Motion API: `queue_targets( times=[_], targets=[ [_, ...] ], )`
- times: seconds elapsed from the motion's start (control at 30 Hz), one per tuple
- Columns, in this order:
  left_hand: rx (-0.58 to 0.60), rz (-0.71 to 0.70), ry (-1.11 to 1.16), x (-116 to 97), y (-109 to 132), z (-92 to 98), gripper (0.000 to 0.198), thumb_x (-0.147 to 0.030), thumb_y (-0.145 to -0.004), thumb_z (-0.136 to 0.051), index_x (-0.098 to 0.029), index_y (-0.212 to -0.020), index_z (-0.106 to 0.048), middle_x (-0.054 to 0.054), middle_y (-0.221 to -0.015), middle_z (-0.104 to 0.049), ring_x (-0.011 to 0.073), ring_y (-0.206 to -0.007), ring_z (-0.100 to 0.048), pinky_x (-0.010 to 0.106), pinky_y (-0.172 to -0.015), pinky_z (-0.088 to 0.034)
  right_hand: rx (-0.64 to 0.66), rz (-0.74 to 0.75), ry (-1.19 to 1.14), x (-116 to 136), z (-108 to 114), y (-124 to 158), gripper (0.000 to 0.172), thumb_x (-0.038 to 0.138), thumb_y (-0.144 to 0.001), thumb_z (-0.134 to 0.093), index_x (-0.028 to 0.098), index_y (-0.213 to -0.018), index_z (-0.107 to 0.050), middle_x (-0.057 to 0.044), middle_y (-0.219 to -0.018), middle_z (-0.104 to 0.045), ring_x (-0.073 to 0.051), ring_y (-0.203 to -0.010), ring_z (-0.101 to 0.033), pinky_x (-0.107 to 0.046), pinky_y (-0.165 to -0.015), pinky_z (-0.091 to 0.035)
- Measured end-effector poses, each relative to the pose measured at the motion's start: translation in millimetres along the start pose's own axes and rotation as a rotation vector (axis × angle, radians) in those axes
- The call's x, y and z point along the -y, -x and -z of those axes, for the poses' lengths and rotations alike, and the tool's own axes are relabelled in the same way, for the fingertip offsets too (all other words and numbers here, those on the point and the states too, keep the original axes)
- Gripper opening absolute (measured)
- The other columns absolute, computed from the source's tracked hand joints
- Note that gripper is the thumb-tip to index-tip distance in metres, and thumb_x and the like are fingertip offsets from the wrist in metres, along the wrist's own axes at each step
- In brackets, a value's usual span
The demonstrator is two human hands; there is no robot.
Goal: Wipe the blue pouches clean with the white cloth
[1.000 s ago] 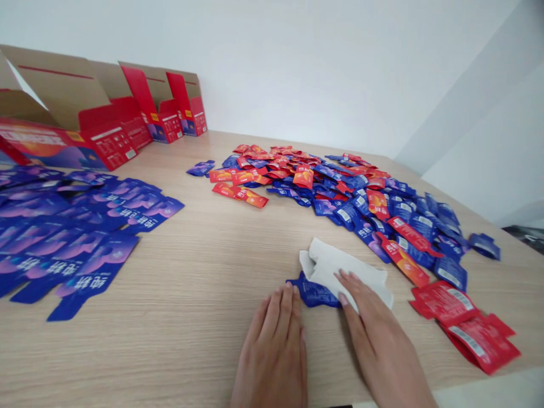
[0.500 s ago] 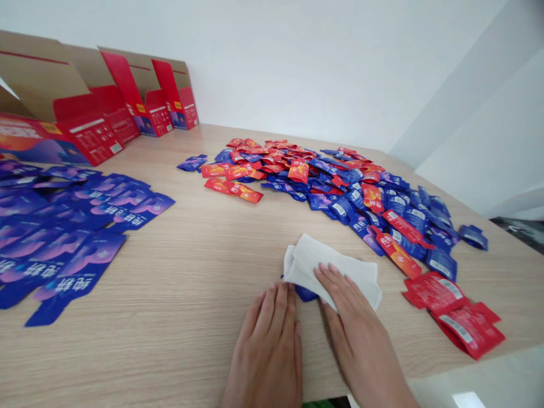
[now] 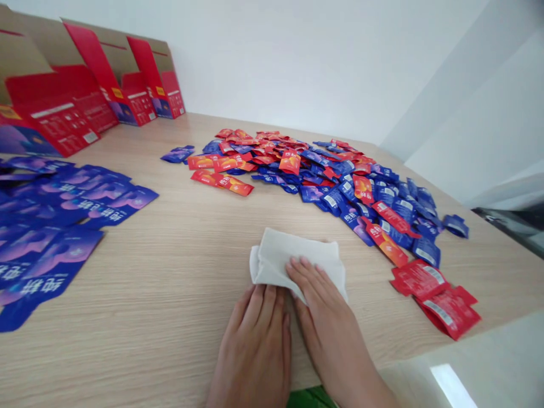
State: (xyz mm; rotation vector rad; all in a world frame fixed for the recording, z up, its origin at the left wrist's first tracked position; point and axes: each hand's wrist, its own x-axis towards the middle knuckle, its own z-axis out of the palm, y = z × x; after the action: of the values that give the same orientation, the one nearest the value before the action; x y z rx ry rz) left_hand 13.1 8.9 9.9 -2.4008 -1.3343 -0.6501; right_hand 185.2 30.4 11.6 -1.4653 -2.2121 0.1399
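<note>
On the wooden table (image 3: 140,283), hands (image 3: 250,351) (image 3: 323,317) press a white cloth (image 3: 284,255).

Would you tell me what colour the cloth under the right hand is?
The cloth is white; the head view shows it.

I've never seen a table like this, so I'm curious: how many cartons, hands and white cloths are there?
Red cardboard cartons: 4
Left hand: 1
Right hand: 1
White cloth: 1
Total: 7
The blue and red sachets are too many to count.
</note>
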Motion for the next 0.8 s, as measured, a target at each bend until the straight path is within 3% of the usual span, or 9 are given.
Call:
queue_targets(
  times=[0.17,0.27,0.33,0.4,0.53,0.6,0.8],
  targets=[
    [0.015,0.047,0.016,-3,0,-0.6,0.048,-0.021,-0.102,-0.046,-0.007,-0.145,-0.064,0.008,-0.156,-0.066,0.0240,-0.141,-0.064,0.040,-0.114,-0.052,-0.104,-0.283,0.061,-44,23,18,0.049,0.037,-0.114,-0.042,0.019,-0.155,-0.062,-0.012,-0.162,-0.060,-0.030,-0.154,-0.055,-0.058,-0.128,-0.046],
    [0.035,0.085,0.028,-7,-1,-0.9,0.048,-0.020,-0.103,-0.047,-0.008,-0.147,-0.062,0.008,-0.159,-0.063,0.0234,-0.144,-0.062,0.039,-0.117,-0.050,-0.148,-0.400,0.049,-50,33,20,0.053,0.046,-0.114,-0.042,0.018,-0.152,-0.064,-0.014,-0.158,-0.064,-0.032,-0.151,-0.058,-0.058,-0.127,-0.047],
    [0.043,0.100,0.029,-9,-2,0.1,0.050,-0.020,-0.103,-0.047,-0.007,-0.149,-0.060,0.009,-0.159,-0.064,0.0242,-0.144,-0.062,0.040,-0.117,-0.050,-0.146,-0.364,-0.004,-38,32,15,0.052,0.044,-0.114,-0.041,0.019,-0.155,-0.061,-0.012,-0.161,-0.062,-0.030,-0.152,-0.057,-0.056,-0.127,-0.047],
    [0.054,0.100,0.035,-10,-4,2.7,0.049,-0.019,-0.103,-0.045,-0.006,-0.147,-0.062,0.011,-0.155,-0.068,0.0260,-0.141,-0.064,0.042,-0.115,-0.052,-0.084,-0.238,-0.075,-19,26,9,0.050,0.036,-0.114,-0.040,0.022,-0.160,-0.056,-0.008,-0.165,-0.058,-0.025,-0.155,-0.054,-0.052,-0.128,-0.046],
    [0.112,0.074,0.084,-8,-9,9.4,0.042,-0.012,-0.101,-0.043,-0.012,-0.128,-0.074,0.007,-0.132,-0.081,0.0258,-0.122,-0.073,0.044,-0.105,-0.057,0.072,0.007,-0.087,3,12,-1,0.051,0.019,-0.111,-0.040,0.023,-0.159,-0.057,-0.004,-0.167,-0.056,-0.021,-0.157,-0.050,-0.050,-0.132,-0.041],
    [0.104,0.079,0.075,-7,-9,10.4,0.042,-0.013,-0.102,-0.043,-0.010,-0.133,-0.071,0.008,-0.137,-0.079,0.0256,-0.127,-0.071,0.043,-0.108,-0.055,0.056,-0.026,-0.041,-5,13,0,0.051,0.020,-0.110,-0.041,0.021,-0.158,-0.059,-0.007,-0.165,-0.058,-0.023,-0.157,-0.051,-0.054,-0.134,-0.038],
    [0.125,0.120,0.044,-10,-4,4.9,0.052,-0.021,-0.106,-0.044,-0.006,-0.155,-0.053,0.010,-0.161,-0.062,0.0253,-0.146,-0.060,0.041,-0.118,-0.049,-0.107,-0.366,0.078,-51,36,14,0.052,0.044,-0.114,-0.040,0.016,-0.153,-0.063,-0.014,-0.159,-0.063,-0.031,-0.152,-0.056,-0.058,-0.129,-0.044]
  ],
)
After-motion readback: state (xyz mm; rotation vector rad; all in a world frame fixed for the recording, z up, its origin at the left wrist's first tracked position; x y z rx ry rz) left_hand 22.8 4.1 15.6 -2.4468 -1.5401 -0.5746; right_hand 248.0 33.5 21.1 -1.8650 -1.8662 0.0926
